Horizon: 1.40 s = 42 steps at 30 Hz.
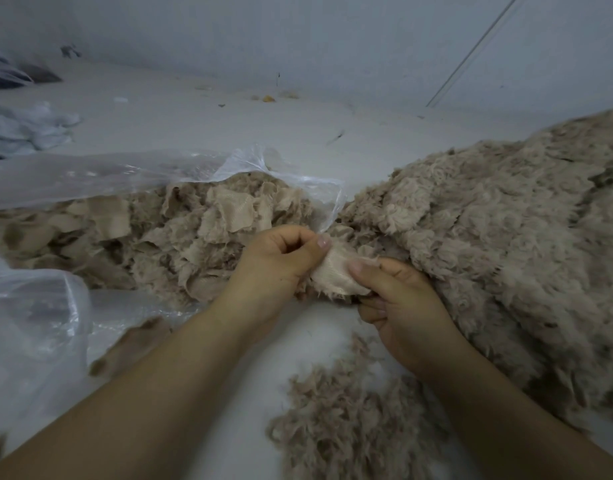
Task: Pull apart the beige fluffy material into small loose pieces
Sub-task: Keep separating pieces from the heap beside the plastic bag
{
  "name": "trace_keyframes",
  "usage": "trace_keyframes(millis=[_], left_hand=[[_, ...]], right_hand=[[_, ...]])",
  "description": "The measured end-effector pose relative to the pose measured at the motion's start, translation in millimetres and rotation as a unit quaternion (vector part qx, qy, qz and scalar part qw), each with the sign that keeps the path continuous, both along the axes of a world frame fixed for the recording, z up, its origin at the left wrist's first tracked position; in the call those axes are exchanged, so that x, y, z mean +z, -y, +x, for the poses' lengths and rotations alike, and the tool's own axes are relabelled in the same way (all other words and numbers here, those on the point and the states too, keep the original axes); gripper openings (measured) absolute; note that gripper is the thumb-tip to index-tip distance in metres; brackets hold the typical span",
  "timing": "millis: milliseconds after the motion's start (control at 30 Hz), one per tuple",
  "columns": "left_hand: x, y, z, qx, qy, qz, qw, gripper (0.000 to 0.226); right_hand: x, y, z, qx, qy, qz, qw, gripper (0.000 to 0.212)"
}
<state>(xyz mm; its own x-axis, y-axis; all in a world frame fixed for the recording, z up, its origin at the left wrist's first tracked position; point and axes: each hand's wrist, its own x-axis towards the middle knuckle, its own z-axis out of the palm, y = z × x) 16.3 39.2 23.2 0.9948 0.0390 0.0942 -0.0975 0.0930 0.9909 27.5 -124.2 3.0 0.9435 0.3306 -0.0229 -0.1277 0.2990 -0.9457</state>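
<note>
I am seeing the left hand (pixel 281 261) and right hand (pixel 398 299) both pinching one beige fluffy scrap (pixel 336 275); loose fluff (pixel 350 420) is lying below, maybe torn bits.

A small beige scrap (pixel 336 275) with a woven backing face up and fluffy fibres along its lower edge is held above the white floor. A large mound of beige fluffy material (pixel 488 244) lies at the right, pile side up, its left edge meeting the scrap. A heap of torn beige pieces (pixel 180 233), many showing flat backing, lies at the left. A loose pile of pulled fluff (pixel 346 424) lies on the floor, nearest the camera.
</note>
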Motion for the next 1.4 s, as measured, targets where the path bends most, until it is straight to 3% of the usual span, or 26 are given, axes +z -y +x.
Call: trace_keyframes(millis=[67,167,300,400,600,800,1000,1100,1167,1233,1333,1400], left_hand=[[-1,3,-1,0.008,-0.002,-0.030,1.000,0.023],[-2,4,-2,0.000,0.011,0.005,1.000,0.023],[2,0,-3,-0.069,0.014,0.012,0.997,0.012],[5,1,-4,-0.075,0.012,0.021,0.997,0.011],[2,1,-1,-0.042,-0.044,0.039,0.997,0.029],[1,1,-3,-0.073,-0.014,0.028,0.997,0.031],[0,-11,5,0.064,0.025,0.004,0.998,0.028],[2,-14,-1,-0.037,-0.014,0.069,0.997,0.016],[0,-9,-4,-0.117,-0.046,0.115,0.985,0.025],[-3,-7,-4,-0.137,-0.038,0.163,0.976,0.028],[-1,-16,-2,-0.176,-0.038,0.170,0.969,0.021],[3,-27,-3,-0.271,-0.048,0.187,0.943,0.012]], right_hand=[[-1,0,1,0.001,0.000,0.007,1.000,0.019],[0,1,1,0.018,0.023,0.015,0.999,0.029],[-3,2,4,0.032,0.028,0.013,0.999,0.029],[-7,2,4,0.038,0.062,-0.045,0.996,0.029],[-6,4,2,0.035,0.047,-0.019,0.998,0.019],[-5,1,3,0.028,0.030,-0.016,0.999,0.027],[-5,1,4,-0.010,-0.021,0.056,0.998,0.030],[-6,-1,4,-0.033,-0.016,0.052,0.998,0.028],[-5,-2,3,-0.038,-0.015,0.038,0.998,0.030],[-4,-2,2,-0.041,-0.014,0.033,0.999,0.033],[-3,-3,2,-0.057,-0.018,0.034,0.998,0.038],[-3,-3,1,-0.066,-0.026,0.035,0.997,0.042]])
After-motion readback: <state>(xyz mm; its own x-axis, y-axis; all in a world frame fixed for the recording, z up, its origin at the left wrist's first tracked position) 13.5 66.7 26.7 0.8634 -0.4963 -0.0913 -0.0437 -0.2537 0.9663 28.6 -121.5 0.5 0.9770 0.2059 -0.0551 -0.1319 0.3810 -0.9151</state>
